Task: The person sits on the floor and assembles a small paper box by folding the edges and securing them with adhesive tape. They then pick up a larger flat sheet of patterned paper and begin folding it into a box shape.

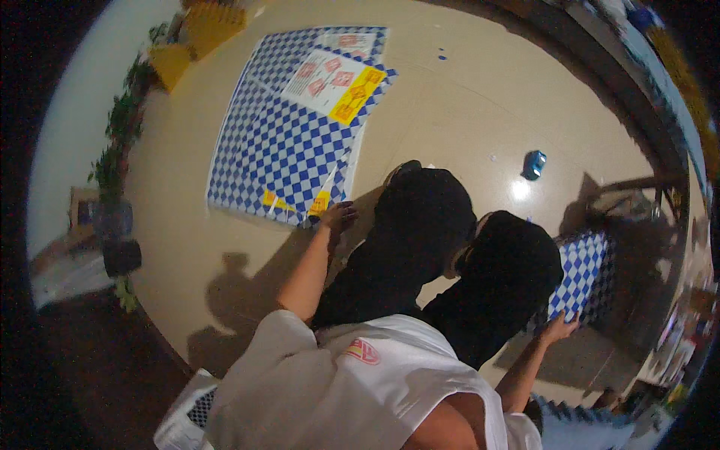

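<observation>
Flat blue-and-white checkered sheets (300, 154), some in clear plastic, lie overlapping on the floor ahead and to the left. A white and yellow printed panel (334, 82) covers part of the top one. My left hand (340, 216) is low beside their near right corner, its shadowed fingers stretched out with nothing visible in them; whether it touches the corner I cannot tell. Off to the right, my right hand (560, 328) grips the near edge of another checkered sheet (581, 274), thumb on top. My knee hides that sheet's left side.
My bent legs (420, 225) in black trousers fill the middle. A small teal object (534, 165) rests on the tiled floor (450, 97). Plants (124, 112) and a yellow object (171, 66) line the left wall. Dark furniture (630, 187) stands at the right.
</observation>
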`<move>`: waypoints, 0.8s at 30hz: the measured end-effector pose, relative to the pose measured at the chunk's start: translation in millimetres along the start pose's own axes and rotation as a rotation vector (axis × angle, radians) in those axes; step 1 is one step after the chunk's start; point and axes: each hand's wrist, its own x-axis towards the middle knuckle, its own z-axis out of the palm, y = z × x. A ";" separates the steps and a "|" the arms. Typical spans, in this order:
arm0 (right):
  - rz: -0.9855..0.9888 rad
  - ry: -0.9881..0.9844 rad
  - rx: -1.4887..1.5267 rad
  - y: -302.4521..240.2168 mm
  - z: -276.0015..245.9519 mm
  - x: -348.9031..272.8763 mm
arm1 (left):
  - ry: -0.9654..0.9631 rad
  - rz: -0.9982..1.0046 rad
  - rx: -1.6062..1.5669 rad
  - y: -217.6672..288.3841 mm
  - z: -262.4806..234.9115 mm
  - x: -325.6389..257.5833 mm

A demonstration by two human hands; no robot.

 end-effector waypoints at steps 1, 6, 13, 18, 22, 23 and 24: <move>0.008 -0.061 0.150 -26.5 3.5 2.7 | 0.183 -0.278 -0.519 -2.1 14.0 2.4; -0.171 -0.539 0.520 -129.8 26.2 18.4 | 0.453 -0.320 -0.634 -92.7 -12.7 27.1; -0.112 -0.644 0.575 -325.2 -29.8 -20.3 | 1.116 -0.106 -0.454 -106.4 -38.7 62.7; -0.502 -0.681 0.371 -331.2 -27.7 -30.8 | 1.226 -0.370 -0.098 -65.5 -59.9 73.4; -0.515 -0.718 0.358 -340.5 -24.7 -34.8 | 1.372 -0.462 -0.030 -69.6 -80.0 88.6; -0.503 -0.736 0.359 -342.6 -24.0 -34.2 | 1.399 -0.548 -0.078 -74.7 -83.7 91.6; -0.496 -0.736 0.356 -342.6 -23.8 -35.4 | 1.412 -0.626 -0.123 -74.4 -86.9 99.1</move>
